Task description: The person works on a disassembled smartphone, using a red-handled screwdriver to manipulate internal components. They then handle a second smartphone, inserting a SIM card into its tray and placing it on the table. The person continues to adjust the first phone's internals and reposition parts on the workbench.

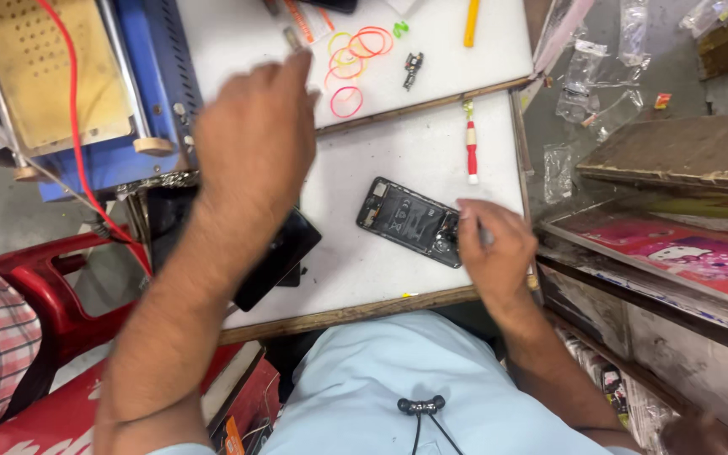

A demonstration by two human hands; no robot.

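Two bare hands work over a white board (381, 168) that serves as a bench top. An opened phone (406, 221), its back removed and dark internals showing, lies flat on the board a little right of centre. The right hand (492, 248) rests at the phone's three o'clock end, fingers curled and pressed against its lower corner; whether they pinch a small tool there cannot be told. The left hand (254, 139) is raised at about ten o'clock from the phone, well apart from it, blurred, fingers together and reaching up toward a small metal piece (293, 38) at its fingertips; the grip itself is unclear. Under that forearm, at eight o'clock from the phone, a black panel (284, 253) lies partly over the board's edge. At twelve o'clock a red-and-white screwdriver (470, 152) lies upright on the board. Farther up, on a second white board, sit loose rubber bands (354, 59) in pink, orange and yellow, and a yellow tool (471, 21). At far ten o'clock stands a blue machine (141, 93) with a red cable (77, 143).
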